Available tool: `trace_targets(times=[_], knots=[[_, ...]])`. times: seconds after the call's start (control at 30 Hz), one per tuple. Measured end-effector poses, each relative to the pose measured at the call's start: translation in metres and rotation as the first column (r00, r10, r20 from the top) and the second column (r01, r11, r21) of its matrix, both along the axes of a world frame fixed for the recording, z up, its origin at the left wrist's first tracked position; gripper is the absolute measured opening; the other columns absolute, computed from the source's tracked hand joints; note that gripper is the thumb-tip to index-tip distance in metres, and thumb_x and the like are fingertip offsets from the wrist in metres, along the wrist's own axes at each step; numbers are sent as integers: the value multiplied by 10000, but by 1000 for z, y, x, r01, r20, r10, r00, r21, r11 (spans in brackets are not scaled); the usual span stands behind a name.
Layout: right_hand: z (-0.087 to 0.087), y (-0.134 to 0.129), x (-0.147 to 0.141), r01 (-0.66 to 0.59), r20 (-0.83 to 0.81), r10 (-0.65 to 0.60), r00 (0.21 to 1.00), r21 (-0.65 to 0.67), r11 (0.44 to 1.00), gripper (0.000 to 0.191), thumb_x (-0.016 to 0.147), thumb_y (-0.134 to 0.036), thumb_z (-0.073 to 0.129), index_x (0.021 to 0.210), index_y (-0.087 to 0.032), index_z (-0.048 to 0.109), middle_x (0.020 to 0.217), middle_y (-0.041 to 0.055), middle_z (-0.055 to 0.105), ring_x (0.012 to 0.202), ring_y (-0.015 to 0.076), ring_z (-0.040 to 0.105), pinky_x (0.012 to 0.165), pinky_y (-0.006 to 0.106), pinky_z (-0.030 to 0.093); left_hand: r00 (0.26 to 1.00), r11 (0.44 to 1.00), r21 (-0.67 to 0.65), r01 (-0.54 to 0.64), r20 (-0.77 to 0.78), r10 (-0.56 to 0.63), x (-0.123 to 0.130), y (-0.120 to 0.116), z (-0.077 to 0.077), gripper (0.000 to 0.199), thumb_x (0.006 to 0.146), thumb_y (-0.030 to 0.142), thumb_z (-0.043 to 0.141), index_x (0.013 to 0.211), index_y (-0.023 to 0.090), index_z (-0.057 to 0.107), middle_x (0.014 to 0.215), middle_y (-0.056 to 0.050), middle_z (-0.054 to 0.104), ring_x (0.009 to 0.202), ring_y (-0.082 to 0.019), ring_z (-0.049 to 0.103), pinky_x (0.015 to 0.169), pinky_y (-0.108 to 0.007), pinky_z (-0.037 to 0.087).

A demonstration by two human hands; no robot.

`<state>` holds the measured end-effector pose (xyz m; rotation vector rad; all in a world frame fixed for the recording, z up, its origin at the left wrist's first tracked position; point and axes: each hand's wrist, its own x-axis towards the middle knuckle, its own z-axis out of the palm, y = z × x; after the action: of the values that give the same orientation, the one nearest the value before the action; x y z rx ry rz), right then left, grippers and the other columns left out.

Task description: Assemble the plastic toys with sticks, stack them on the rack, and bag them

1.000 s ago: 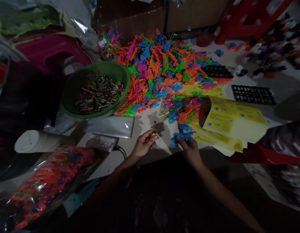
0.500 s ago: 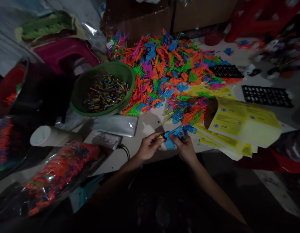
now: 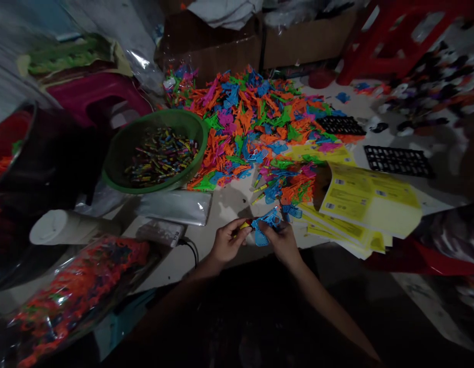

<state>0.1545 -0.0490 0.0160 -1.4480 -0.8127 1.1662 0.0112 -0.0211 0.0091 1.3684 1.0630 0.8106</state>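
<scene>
At the front edge of the table, my right hand [image 3: 286,246] is closed on a blue plastic toy gun [image 3: 261,237]. My left hand [image 3: 226,245] pinches a small yellow-and-red tube [image 3: 245,225] between thumb and fingers, its tip meeting the left end of the toy gun. Whether the tube sits inside the gun is too small to tell. Just beyond my hands lies a small heap of orange, green and blue toy guns [image 3: 298,190], with a few yellow tubes [image 3: 258,198] beside it. Another blue piece [image 3: 292,211] rests close to my right fingers.
A large pile of colourful toy guns [image 3: 244,117] covers the back. Left of it stands a green basin [image 3: 108,176] of small tubes. Yellow printed sheets [image 3: 367,202] and black grids [image 3: 398,161] are at right. Clear plastic bags [image 3: 175,205] and a filled bag [image 3: 81,294] lie left.
The view has tilted up and shifted slightly, so everything sits lower and further left. Both hands still hold the toy gun and the tube together.
</scene>
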Motion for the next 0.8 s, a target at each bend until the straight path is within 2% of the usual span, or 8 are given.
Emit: trace_targets(times=[0.13, 0.33, 0.47, 0.53, 0.63, 0.67, 0.73, 0.8], knots=[[3, -1, -3, 29, 34, -28, 999, -2, 1000, 272, 625, -422, 639, 598, -154, 603, 551, 6, 592, 507, 119, 505, 488, 237, 423, 995, 992, 127, 13, -104, 0, 1, -4, -3, 320, 753, 333, 565, 1006, 149, 628, 782, -58, 675, 470, -88, 543, 470, -198, 458], [0, 1, -6, 62, 35, -60, 998, -38, 997, 283, 620, -430, 623, 597, -152, 571, 512, -6, 548, 463, 112, 465, 454, 239, 394, 964, 916, 390, 98, -265, 10, 2, -18, -6, 322, 808, 263, 488, 1101, 183, 593, 1010, -84, 657, 885, -167, 623, 785, -251, 490], [-11, 27, 25, -55, 258, 67, 964, -54, 997, 369, 637, -499, 584, 718, -141, 622, 659, 72, 628, 605, 206, 564, 552, 332, 459, 907, 890, 389, 237, -417, -59, 4, 5, 3, 384, 808, 330, 490, 1160, 191, 555, 943, -78, 677, 779, -174, 638, 721, -262, 494], [-16, 44, 45, 90, 579, -117, 807, 75, 993, 455, 666, -502, 567, 895, -114, 633, 893, 165, 640, 840, 299, 575, 699, 439, 457, 883, 895, 409, 179, -467, 36, -2, 38, 16, 393, 810, 366, 485, 1153, 188, 561, 886, -75, 684, 720, -177, 632, 690, -267, 487], [-26, 55, 56, 252, 845, -433, 314, 366, 896, 617, 732, -458, 538, 1199, -58, 490, 1246, 263, 450, 1178, 389, 369, 900, 575, 308, 776, 850, 524, -60, -511, 370, -27, 110, 43, 358, 844, 347, 426, 1095, 155, 594, 955, -108, 664, 801, -201, 623, 736, -284, 461], [-32, 54, 53, 192, 874, -436, 215, 400, 896, 629, 755, -435, 522, 1255, -62, 437, 1304, 255, 394, 1230, 388, 305, 935, 583, 267, 699, 827, 553, -104, -551, 456, -38, 135, 51, 356, 852, 323, 409, 1104, 143, 584, 1004, -124, 648, 864, -218, 613, 771, -298, 448], [-48, 46, 40, -53, 929, -338, 151, 349, 936, 555, 801, -381, 481, 1283, -114, 414, 1343, 198, 378, 1270, 350, 265, 974, 556, 246, 481, 830, 530, -174, -690, 541, -61, 184, 65, 354, 852, 301, 401, 1100, 120, 577, 1037, -159, 625, 954, -264, 583, 810, -341, 428], [-67, 37, 24, -233, 962, -245, 125, 268, 935, 431, 827, -337, 452, 1219, -159, 484, 1331, 149, 415, 1275, 312, 277, 991, 522, 249, 327, 919, 365, -151, -859, 395, -78, 221, 70, 341, 843, 277, 417, 1090, 100, 573, 1076, -191, 592, 1022, -294, 546, 824, -369, 421]])
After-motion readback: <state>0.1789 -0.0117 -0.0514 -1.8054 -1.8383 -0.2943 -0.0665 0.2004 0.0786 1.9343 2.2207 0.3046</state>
